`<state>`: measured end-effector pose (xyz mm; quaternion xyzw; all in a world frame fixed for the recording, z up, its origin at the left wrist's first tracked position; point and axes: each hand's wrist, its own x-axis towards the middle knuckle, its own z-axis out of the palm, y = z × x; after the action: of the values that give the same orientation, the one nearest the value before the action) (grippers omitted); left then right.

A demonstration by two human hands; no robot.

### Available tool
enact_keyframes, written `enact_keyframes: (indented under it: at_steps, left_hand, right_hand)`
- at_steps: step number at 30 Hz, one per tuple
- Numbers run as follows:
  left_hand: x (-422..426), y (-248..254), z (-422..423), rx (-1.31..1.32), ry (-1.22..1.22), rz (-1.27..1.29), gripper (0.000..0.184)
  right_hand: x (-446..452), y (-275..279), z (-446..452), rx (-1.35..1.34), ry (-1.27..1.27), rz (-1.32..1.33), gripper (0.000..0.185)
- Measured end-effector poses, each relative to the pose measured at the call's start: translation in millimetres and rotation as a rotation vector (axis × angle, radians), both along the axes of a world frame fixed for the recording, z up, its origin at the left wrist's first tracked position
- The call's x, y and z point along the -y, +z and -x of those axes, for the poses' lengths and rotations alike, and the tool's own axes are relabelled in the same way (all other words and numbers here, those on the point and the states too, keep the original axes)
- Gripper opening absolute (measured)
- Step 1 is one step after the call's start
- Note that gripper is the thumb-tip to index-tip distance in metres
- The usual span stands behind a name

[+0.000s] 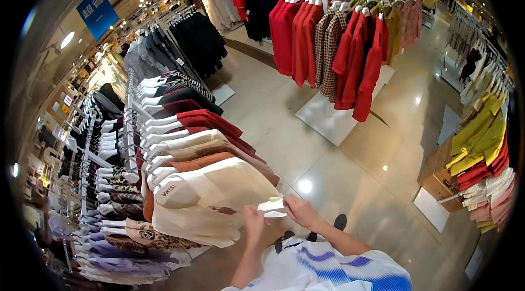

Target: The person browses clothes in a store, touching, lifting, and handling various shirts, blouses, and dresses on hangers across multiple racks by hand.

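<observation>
At your far left, purple garments (117, 250) hang on a crowded rack, with leopard-print garments (158, 234) just above them. Next to these, at the near end of the main rail, hangs the cream garment (188, 201), pale and smooth with soft folds, its body slanting towards you; dark lettering shows at its hanger end, and a small reddish-brown patch stands out near its right side. Your left hand (254, 222) comes next, fingers drawn in on the left end of a white tag (271, 207); whether it also grips the fabric, I cannot tell. The tag looks plain and bright, stretched between your hands, and your right hand (302, 212) pinches its other end, fingers curled. Beyond, red garments (358, 61) hang above the tiled floor (333, 173), with yellow-green garments (484, 135) at far right
</observation>
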<state>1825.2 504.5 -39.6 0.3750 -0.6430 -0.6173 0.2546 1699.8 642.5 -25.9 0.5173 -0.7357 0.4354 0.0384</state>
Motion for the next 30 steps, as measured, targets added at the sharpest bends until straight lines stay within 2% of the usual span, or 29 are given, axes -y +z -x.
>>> enact_keyframes:
  at_steps: [2,3,5,6,10,12,15,16,17,18,19,21,22,24,27,28,30]
  left_hand:
    - [-20.4,8.3,12.0,0.006,-0.025,-0.058,0.014]
    - [-30.9,9.2,16.0,0.008,-0.059,-0.119,0.016]
    - [-45.6,-8.4,22.6,0.057,-0.076,-0.102,0.017]
    - [-51.3,-18.5,25.0,0.096,-0.100,-0.081,0.018]
    - [-77.7,-24.3,40.9,0.114,0.031,-0.088,0.019]
    - [-91.5,-8.7,49.6,0.048,0.102,-0.157,0.016]
    - [-108.6,-2.3,55.0,0.026,0.120,-0.026,0.013]
    - [-113.7,-1.7,56.3,0.103,0.123,0.007,0.014]
    - [-119.7,-1.2,59.6,0.104,0.140,0.003,0.014]
    - [-124.3,1.1,64.8,0.154,0.047,0.213,0.016]
    - [-133.8,3.4,68.4,0.208,-0.028,0.421,0.018]
    - [-142.5,8.4,70.4,0.252,-0.019,0.409,0.021]
    - [-144.2,7.0,68.8,0.250,-0.006,0.421,0.021]
    - [-146.3,5.2,63.3,0.251,0.020,0.437,0.021]
    - [-150.3,6.4,56.1,0.298,0.012,0.473,0.019]
    - [-153.1,10.1,56.1,0.237,0.004,0.454,0.017]
    - [-156.8,15.7,57.6,0.176,0.000,0.444,0.016]
  right_hand:
    - [-9.7,1.1,14.7,0.474,0.041,0.101,0.013]
    - [-16.2,1.3,22.1,0.485,0.046,0.097,0.013]
    - [-30.3,19.5,38.7,1.025,0.197,0.109,0.012]
    - [-36.4,29.1,41.2,1.104,0.232,0.161,0.010]
    - [-63.3,20.0,68.6,0.954,0.289,-0.009,0.015]
    - [-71.1,8.5,78.6,0.216,0.099,0.022,0.020]
    - [-81.3,7.7,87.2,0.091,0.064,-0.137,0.021]
    - [-81.9,10.3,89.3,0.092,0.082,-0.141,0.021]
    - [-81.0,13.3,90.7,0.010,0.149,-0.040,0.021]
    - [-80.8,16.3,90.9,-0.073,0.217,0.063,0.021]
    - [-84.4,17.6,91.4,-0.074,0.254,0.062,0.021]
    - [-85.9,20.1,91.8,0.041,0.404,-0.044,0.023]
    - [-85.9,17.6,92.8,0.039,0.420,-0.041,0.023]
    - [-84.4,9.9,95.6,0.283,0.456,0.014,0.019]
    - [-83.7,12.8,102.4,0.367,0.477,0.029,0.015]
    - [-81.6,10.1,103.8,0.364,0.484,0.032,0.015]
    - [-75.6,5.7,106.7,0.568,0.538,0.011,0.015]
